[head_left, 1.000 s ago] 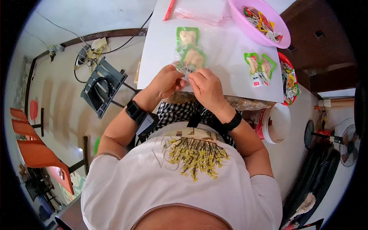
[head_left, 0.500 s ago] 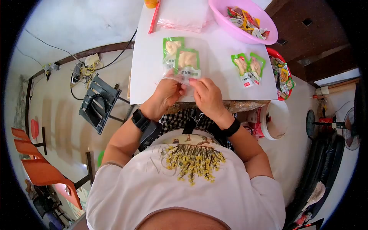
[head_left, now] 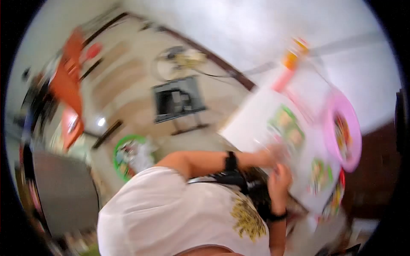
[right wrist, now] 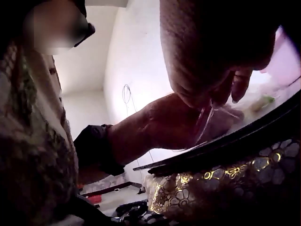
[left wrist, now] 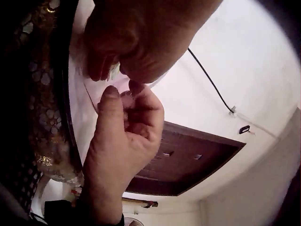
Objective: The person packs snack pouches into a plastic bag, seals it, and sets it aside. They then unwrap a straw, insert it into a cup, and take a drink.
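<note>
Two green-edged packets (head_left: 294, 135), pale inside and blurred, lie on the table (head_left: 247, 123). Near them, my left hand (head_left: 269, 157) and right hand (head_left: 280, 182) both hold clear plastic (right wrist: 204, 123), fingers curled, only little open at the tips.

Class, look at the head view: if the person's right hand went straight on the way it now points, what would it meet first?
The right hand would probably meet the left hand first, at the clear plastic bag they hold; green-edged packets lie beyond. Blur leaves the depth unclear.
</note>
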The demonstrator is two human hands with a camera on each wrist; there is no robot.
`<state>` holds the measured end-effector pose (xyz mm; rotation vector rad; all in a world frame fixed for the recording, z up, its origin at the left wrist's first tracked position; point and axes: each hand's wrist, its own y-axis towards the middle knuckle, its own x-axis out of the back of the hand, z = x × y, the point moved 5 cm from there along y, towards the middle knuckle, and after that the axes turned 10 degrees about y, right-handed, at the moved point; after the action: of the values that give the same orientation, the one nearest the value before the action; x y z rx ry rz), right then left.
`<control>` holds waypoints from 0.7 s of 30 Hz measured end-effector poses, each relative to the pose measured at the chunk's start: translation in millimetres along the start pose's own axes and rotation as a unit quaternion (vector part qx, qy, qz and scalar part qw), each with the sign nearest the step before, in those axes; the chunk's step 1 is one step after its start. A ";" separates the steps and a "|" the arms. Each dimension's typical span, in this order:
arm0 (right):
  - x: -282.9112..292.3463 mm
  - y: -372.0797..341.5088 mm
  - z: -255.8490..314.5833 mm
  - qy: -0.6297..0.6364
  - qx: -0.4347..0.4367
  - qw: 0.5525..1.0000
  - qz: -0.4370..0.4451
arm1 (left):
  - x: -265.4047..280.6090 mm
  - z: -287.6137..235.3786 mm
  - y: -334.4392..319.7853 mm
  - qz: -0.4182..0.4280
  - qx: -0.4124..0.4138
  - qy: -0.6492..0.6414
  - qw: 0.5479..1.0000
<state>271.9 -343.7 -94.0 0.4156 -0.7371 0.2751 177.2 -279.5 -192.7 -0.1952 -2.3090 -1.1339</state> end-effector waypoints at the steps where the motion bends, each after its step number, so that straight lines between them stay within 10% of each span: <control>1: -0.3 1.1 -5.7 0.000 0.013 1.000 -0.003 | -3.5 2.0 2.8 -0.019 -0.016 -0.017 1.000; 3: 2.0 -1.7 -21.1 0.004 -0.013 1.000 0.014 | -1.7 1.5 15.7 0.017 -0.014 -0.026 0.999; 5: 2.4 1.4 -20.5 0.032 -0.019 0.999 0.023 | 15.5 -8.2 34.5 0.112 0.161 -0.137 0.971; 8: 19.9 5.6 -11.2 0.045 -0.012 0.999 0.026 | 31.4 -22.3 32.2 0.222 0.143 0.075 0.962; 11: 53.6 19.9 -80.1 -0.085 0.136 0.987 -0.025 | 45.9 -36.7 10.2 0.118 0.063 0.162 0.978; 17: 95.2 40.8 -90.6 -0.254 -0.100 0.954 0.126 | 32.3 -32.8 -15.3 0.104 -0.046 0.242 0.963; 19: 116.6 33.3 -122.8 -0.262 -0.184 0.931 0.177 | 53.1 -46.7 -16.0 0.085 -0.067 0.231 0.967; 21: 115.9 40.5 -309.5 -0.061 0.002 0.994 0.096 | 22.3 -11.2 -17.1 0.142 -0.032 0.195 0.970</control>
<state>521.4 -155.0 -208.2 0.3678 -0.8977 0.4344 157.1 -301.3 -186.9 -0.2877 -1.8339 -0.9985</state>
